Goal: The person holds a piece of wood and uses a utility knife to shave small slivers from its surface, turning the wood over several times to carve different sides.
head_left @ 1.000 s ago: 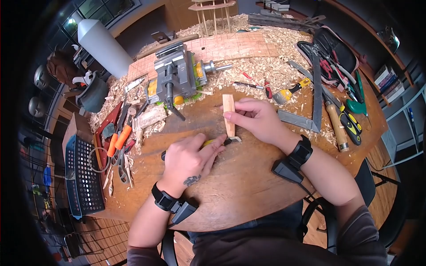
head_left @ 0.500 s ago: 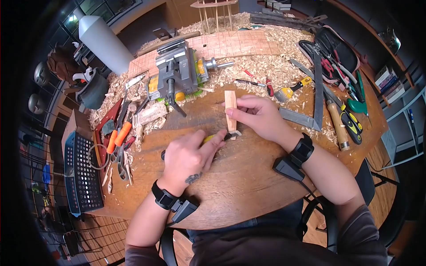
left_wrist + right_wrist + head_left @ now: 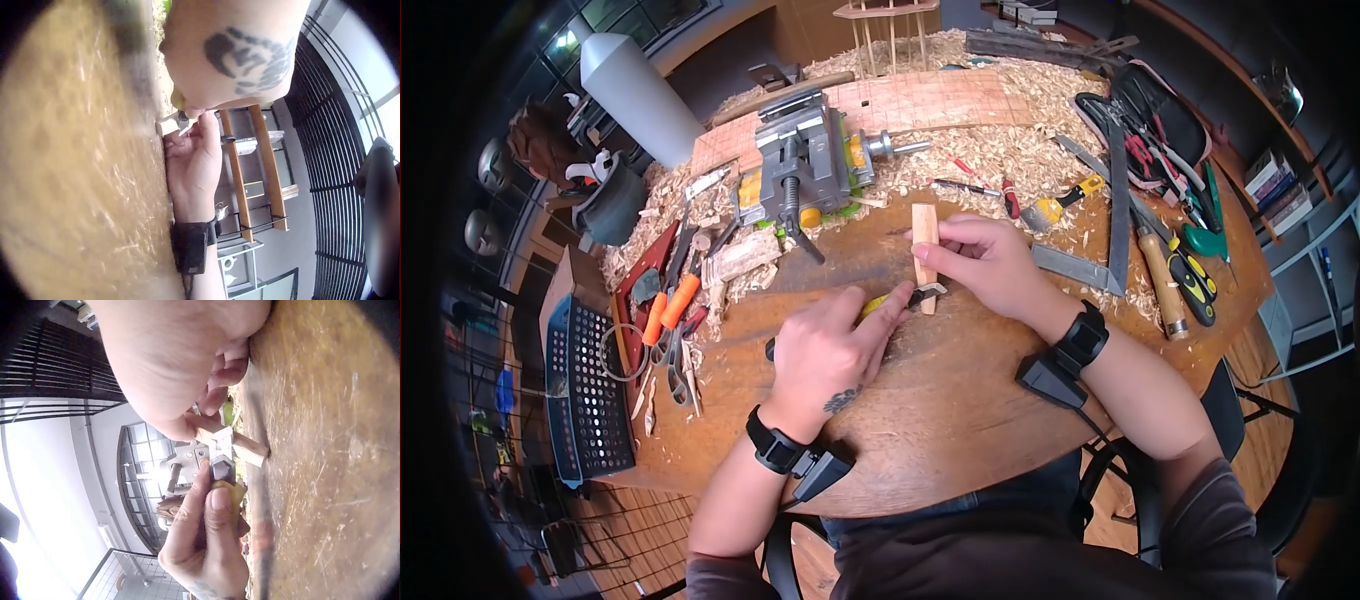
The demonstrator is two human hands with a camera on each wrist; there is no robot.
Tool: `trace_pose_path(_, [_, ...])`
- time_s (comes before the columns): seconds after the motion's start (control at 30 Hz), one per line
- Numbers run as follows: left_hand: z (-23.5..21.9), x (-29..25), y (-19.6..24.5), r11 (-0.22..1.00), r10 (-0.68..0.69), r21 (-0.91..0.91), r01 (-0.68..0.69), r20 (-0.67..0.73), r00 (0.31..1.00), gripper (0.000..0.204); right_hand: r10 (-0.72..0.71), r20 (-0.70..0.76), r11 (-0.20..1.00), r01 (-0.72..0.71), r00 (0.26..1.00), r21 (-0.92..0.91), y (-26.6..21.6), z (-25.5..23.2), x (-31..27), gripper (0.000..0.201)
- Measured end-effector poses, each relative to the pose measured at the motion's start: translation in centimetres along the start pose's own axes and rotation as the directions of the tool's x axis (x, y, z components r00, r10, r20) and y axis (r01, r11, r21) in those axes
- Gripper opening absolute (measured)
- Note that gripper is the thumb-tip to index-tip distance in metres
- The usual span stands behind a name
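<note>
In the head view my left hand (image 3: 825, 345) grips a yellow-and-black utility knife (image 3: 873, 306) with its blade pointing right. My right hand (image 3: 990, 262) pinches a small pale wooden strip (image 3: 925, 228) between thumb and fingers, standing steeply over the table. The short blade (image 3: 221, 443) lies across the strip near its lower end in the right wrist view, and the strip's end (image 3: 253, 454) reaches down to the tabletop. Seen from the left wrist, the knife's dark tip (image 3: 182, 117) meets the strip beside the right hand's fingers.
A metal vise (image 3: 800, 165) stands beyond the hands, amid wood shavings (image 3: 960, 140). On the right lie a scraper (image 3: 1060, 203), a steel square (image 3: 1116, 220) and a wooden-handled tool (image 3: 1160, 285). Orange-handled tools (image 3: 670, 305) and a perforated basket (image 3: 595, 395) are left.
The strip and right hand have shifted slightly right. The blade, earlier at the strip's bottom end, now lies across its face a little higher, with the end showing below.
</note>
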State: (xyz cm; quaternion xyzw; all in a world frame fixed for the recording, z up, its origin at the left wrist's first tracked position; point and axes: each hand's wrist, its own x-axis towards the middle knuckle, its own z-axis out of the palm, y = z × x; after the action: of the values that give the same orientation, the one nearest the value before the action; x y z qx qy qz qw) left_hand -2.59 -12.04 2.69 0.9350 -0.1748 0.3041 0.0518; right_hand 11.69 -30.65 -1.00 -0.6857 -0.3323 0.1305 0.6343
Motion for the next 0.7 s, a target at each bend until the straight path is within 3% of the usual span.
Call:
trace_pose_path(0.3, [-0.7, 0.0, 0.3, 0.998, 0.024, 0.057, -0.027, 0.063, 0.998, 0.036, 0.034, 0.029, 0.999, -0.033, 0.999, -0.034, -0.4, -0.2, -0.1, 0.023])
trace_pose_path(0.37, [-1.2, 0.0, 0.3, 0.998, 0.041, 0.044, -0.049, 0.162, 0.986, 0.034, 0.014, 0.032, 0.998, -0.013, 0.999, -0.056, -0.4, -0.3, -0.1, 0.024])
trace_pose_path(0.57, [-0.5, -0.4, 0.4, 0.999, -0.005, -0.040, 0.010, 0.123, 0.992, 0.030, -0.009, 0.026, 0.997, 0.011, 1.000, -0.079, 0.3, -0.3, 0.0, 0.027])
trace_pose_path(0.7, [-1.0, 0.3, 0.5, 0.999, -0.052, -0.003, 0.052, 0.086, 0.995, 0.031, 0.012, 0.032, 0.997, -0.010, 0.999, -0.072, -0.2, -0.3, -0.1, 0.027])
